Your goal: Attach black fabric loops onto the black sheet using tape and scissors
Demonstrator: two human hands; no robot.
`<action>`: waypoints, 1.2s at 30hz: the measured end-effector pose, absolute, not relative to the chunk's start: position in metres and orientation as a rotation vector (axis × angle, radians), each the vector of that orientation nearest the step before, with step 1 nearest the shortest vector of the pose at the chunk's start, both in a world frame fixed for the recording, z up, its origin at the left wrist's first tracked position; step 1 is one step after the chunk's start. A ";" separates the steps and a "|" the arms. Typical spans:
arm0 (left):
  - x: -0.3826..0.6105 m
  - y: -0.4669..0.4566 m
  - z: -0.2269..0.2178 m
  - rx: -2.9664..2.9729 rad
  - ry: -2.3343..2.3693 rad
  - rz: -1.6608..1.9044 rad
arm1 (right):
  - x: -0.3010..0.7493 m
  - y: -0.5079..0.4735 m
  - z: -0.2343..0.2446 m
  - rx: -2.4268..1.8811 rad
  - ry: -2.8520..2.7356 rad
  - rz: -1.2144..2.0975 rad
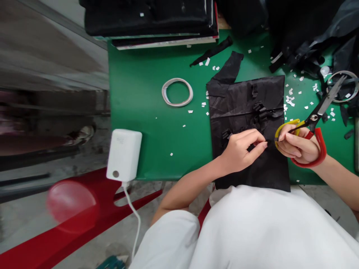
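Note:
My right hand point(301, 145) is closed around scissors point(313, 117) with yellow and red handles. The metal blades point up and to the right, away from the cloth. Thumb and fingertips of that hand pinch together near the yellow handle. My left hand point(245, 149) is also pinched, a short gap to the left, with a small dark bit at its fingertips that I cannot make out. Beneath both lies a flat black fabric piece point(232, 102) with black straps and buckles point(259, 110) on top. Its near edge touches my white shirt.
A roll of white tape point(177, 104) sits on the green table point(134, 93), with white scraps point(290, 99) scattered about. Stacked black fabric point(148, 18) stands at the back left, dark cloth point(303, 33) at the back right. A white corded device point(124, 155) is at the left edge.

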State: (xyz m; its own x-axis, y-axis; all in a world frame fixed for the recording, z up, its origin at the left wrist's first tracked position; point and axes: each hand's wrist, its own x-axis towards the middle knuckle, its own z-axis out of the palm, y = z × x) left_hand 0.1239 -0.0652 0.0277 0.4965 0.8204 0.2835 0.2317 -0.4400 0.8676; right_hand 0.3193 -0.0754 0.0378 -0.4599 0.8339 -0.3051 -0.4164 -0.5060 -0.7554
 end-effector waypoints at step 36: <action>0.124 -0.062 0.024 2.005 0.756 1.152 | 0.338 -0.072 0.041 -0.631 -0.734 2.369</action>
